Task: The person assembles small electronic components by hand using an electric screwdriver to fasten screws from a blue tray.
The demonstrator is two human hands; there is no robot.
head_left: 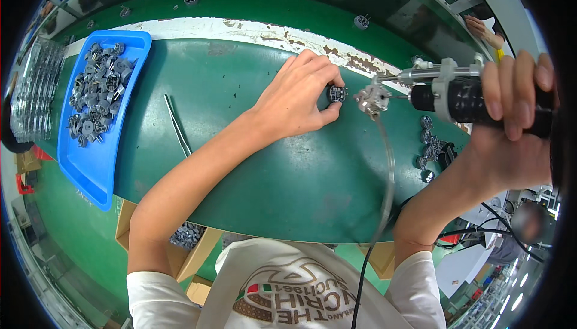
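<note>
Between the thumb and fingers of my left hand [300, 94] is a small round dark part [336, 93] with a patterned face, held just over the green tabletop. My right hand [511, 100] is wrapped round the black body of an electric screwdriver [463, 100]. At the screwdriver's front sits a clear feed head [372, 98], whose tip points toward the part and stays a little apart from it. A clear hose [390, 166] runs down from that head. Several similar round parts [428, 139] lie on the table by my right forearm.
A blue tray [90, 175] heaped with grey parts lies at the left, beside stacked clear plastic trays [39, 94]. Metal tweezers [176, 126] rest near my left forearm. Beyond the worn white ledge [240, 28], a green conveyor carries scattered parts. Below the table edge stands a cardboard box [201, 254] of parts.
</note>
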